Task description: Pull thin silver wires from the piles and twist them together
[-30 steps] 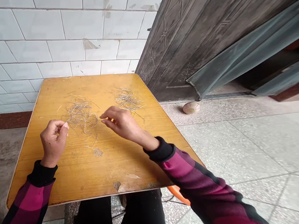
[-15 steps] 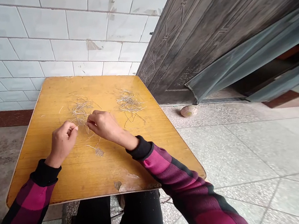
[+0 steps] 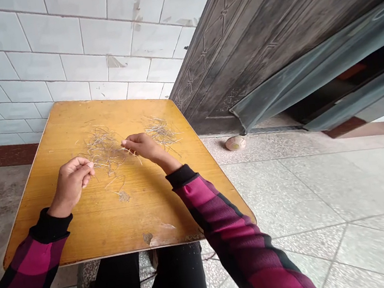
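The left hand [image 3: 71, 185] rests above the near-left area of the worktop [image 3: 92, 229], palm turned inward, with fingers curled and pressed against the thumb; whether its fingertips [image 3: 88, 165] pinch a fine strand cannot be determined at this resolution. The right hand [image 3: 146, 146] reaches forward from the near-right side, wrist raised and fingers extended toward the left. Its thumb and forefinger are pressed together, pinching one wire strand [image 3: 133, 155], which projects from the fingertips at the right margin of the larger pile. Item count: two hands; two loose piles of thin metal wire, tangled and uncounted (individual strands are too fine to total). The larger wire pile [image 3: 102, 149] lies left of centre, toward the far edge, and the smaller wire pile [image 3: 160, 130] lies near the far-right corner, well apart from it. One patch of debris [image 3: 124, 196] lies nearer the centre. The worktop is yellow wood veneer, chipped along the near edge. Beyond it stand a white tiled wall [image 3: 62, 52] and a dark embossed metal door [image 3: 241, 42]. One small worn ball [image 3: 235, 143] sits on the terrazzo floor [image 3: 296, 195] by the door.
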The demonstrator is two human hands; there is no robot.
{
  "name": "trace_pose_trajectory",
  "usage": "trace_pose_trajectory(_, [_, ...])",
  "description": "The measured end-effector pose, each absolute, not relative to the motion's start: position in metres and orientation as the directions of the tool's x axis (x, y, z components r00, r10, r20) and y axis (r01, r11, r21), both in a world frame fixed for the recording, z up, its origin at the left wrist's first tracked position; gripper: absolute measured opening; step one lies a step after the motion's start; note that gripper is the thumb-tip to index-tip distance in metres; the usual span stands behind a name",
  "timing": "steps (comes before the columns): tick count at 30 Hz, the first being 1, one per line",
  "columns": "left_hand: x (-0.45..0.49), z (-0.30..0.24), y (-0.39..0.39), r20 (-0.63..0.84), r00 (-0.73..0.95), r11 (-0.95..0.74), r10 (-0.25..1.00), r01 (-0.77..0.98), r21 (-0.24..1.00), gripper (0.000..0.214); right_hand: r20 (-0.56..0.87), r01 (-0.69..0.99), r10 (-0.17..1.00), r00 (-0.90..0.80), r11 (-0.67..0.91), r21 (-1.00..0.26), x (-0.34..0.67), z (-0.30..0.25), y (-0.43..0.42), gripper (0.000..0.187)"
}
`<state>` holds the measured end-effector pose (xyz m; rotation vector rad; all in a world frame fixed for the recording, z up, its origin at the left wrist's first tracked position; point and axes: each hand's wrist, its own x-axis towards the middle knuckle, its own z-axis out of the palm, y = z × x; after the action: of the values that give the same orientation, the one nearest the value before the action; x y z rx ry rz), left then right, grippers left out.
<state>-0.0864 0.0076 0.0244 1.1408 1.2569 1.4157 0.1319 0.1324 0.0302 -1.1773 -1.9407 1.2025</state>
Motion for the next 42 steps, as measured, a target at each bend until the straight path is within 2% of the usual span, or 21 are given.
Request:
trace_pose_trajectory(3, [-0.081,0.024,0.008,-0.157,-0.034,0.146,0.987,-0.224,0.964,0.016,-0.043,0.124,0.888,-0.457,0.016,-0.992,0.152,0.027,0.116,0.043])
trace_pose_trajectory(7, [-0.068,0.016,0.006,-0.351,0.171,0.383,0.921,-0.224,0.896,0.020,-0.146,0.004,0.827,-0.544,-0.171,-0.985,0.178,0.023,0.089,0.048])
trace_pose_trajectory(10, [-0.056,0.009,0.002,-0.428,0.291,0.484,0.856,-0.161,0.860,0.019,-0.199,0.051,0.747,-0.634,-0.216,-0.975,0.192,0.016,0.069,0.048])
trace_pose_trajectory(14, [-0.044,0.003,-0.003,-0.440,0.324,0.494,0.838,-0.104,0.864,0.017,-0.288,0.189,0.659,-0.695,-0.218,-0.957,0.201,0.006,0.053,0.044])
trace_pose_trajectory(18, [-0.042,0.003,-0.003,-0.414,0.336,0.467,0.846,-0.092,0.880,0.019,-0.294,0.217,0.681,-0.671,-0.200,-0.956,0.205,-0.001,0.048,0.043])
trace_pose_trajectory(26, [-0.041,-0.001,-0.003,-0.378,0.381,0.410,0.844,-0.002,0.912,0.020,-0.181,0.209,0.796,-0.577,-0.070,-0.975,0.202,-0.008,0.037,0.037])
trace_pose_trajectory(30, [-0.041,-0.002,-0.003,-0.363,0.359,0.382,0.860,0.021,0.924,0.022,-0.072,0.210,0.826,-0.559,0.058,-0.976,0.201,-0.008,0.034,0.036])
trace_pose_trajectory(36, [-0.040,0.002,-0.007,-0.379,0.472,0.373,0.796,0.109,0.921,0.017,0.034,0.224,0.800,-0.599,0.209,-0.952,0.208,-0.011,0.039,0.036])
trace_pose_trajectory(39, [-0.036,0.006,-0.012,-0.268,0.402,0.264,0.875,0.067,0.962,0.018,0.217,0.285,0.876,-0.431,0.361,-0.888,0.216,-0.006,0.043,0.032])
trace_pose_trajectory(42, [-0.033,0.008,-0.016,-0.027,0.145,0.017,0.989,0.066,0.998,0.018,0.461,0.443,0.877,-0.140,0.471,-0.763,0.222,0.002,0.042,0.027])
